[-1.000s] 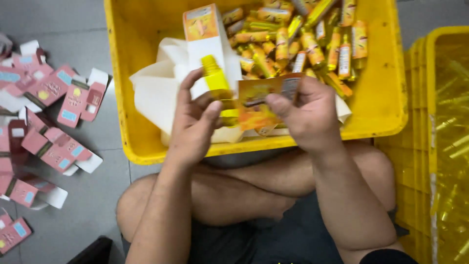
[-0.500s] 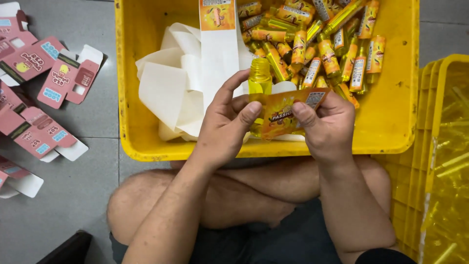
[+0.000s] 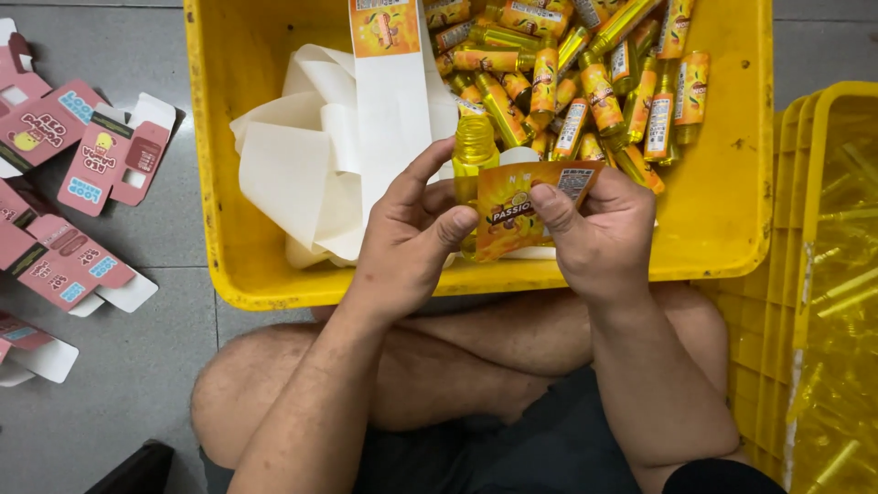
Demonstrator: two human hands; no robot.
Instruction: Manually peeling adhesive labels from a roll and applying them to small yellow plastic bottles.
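Note:
My left hand [image 3: 413, 240] grips a small yellow bottle [image 3: 475, 148] over the near edge of a yellow crate [image 3: 727, 210]. My right hand [image 3: 599, 233] pinches an orange label [image 3: 512, 212] against the bottle's side, thumb on the label's right part. Both hands touch the label, which half covers the bottle. A white backing strip [image 3: 391, 119] with one more orange label on it runs from the crate's far side down behind my left hand.
Several labelled yellow-orange bottles [image 3: 585, 87] lie piled in the crate's right half, next to loose white backing paper [image 3: 291, 178]. Flat pink cartons [image 3: 69, 183] lie scattered on the grey floor at left. Stacked yellow crates [image 3: 828, 302] stand at right. My crossed legs sit below.
The bottle and label have shifted right and closer to the crate's near rim. My right thumb has slid onto the label, which now lies flatter against the bottle.

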